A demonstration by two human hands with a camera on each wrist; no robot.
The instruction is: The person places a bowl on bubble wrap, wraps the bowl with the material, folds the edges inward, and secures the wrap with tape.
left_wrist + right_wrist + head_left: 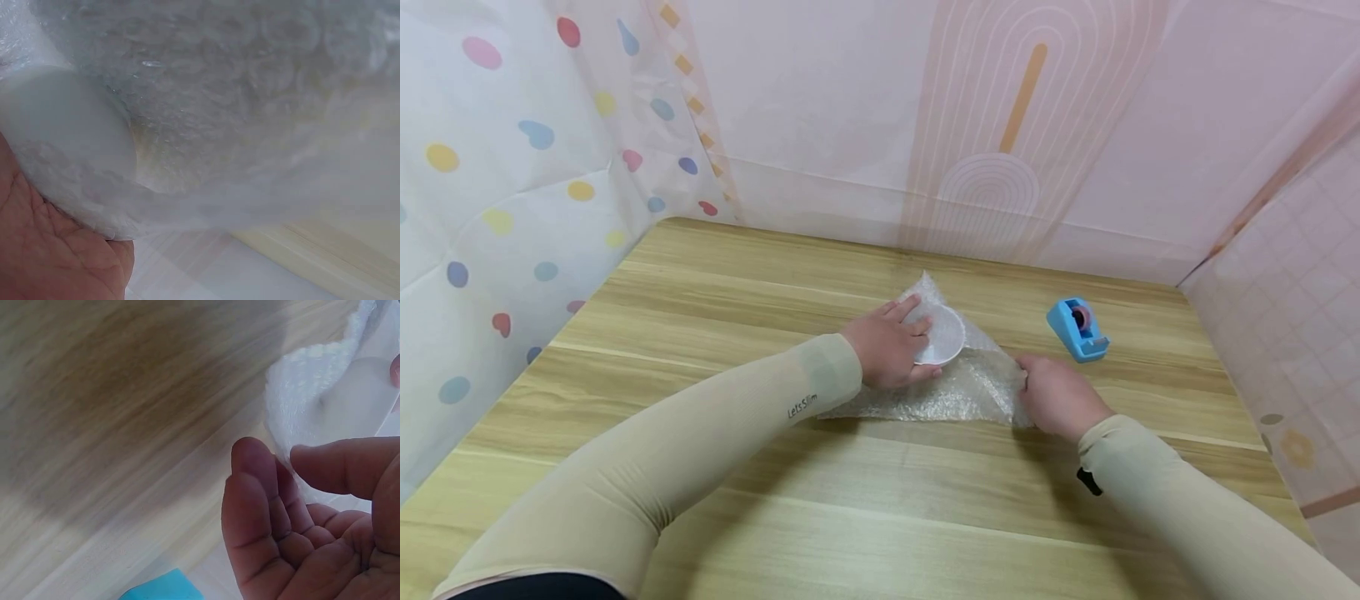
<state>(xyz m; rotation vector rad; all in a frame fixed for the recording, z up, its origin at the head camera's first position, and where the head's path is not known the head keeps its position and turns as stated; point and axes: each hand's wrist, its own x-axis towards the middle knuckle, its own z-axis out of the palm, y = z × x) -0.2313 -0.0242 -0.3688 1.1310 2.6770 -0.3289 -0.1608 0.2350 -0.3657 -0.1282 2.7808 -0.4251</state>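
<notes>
A white round dish [950, 337], a plate or shallow bowl, lies on a sheet of bubble wrap [962, 387] around the middle of the table. My left hand [891, 343] rests on the dish with fingers spread, covering its left side. In the left wrist view the pale dish [69, 119] appears beside the palm, with wrap [219, 94] across much of the picture. At the sheet's right end, my right hand [1060, 393] pinches the wrap's edge. The right wrist view shows the thumb and fingertips closed on that bubble wrap [300, 387].
A blue tape dispenser [1078, 329] with a roll in it stands to the right, beyond my right hand. The wood-grain table [850, 500] meets patterned sheets at its back and sides.
</notes>
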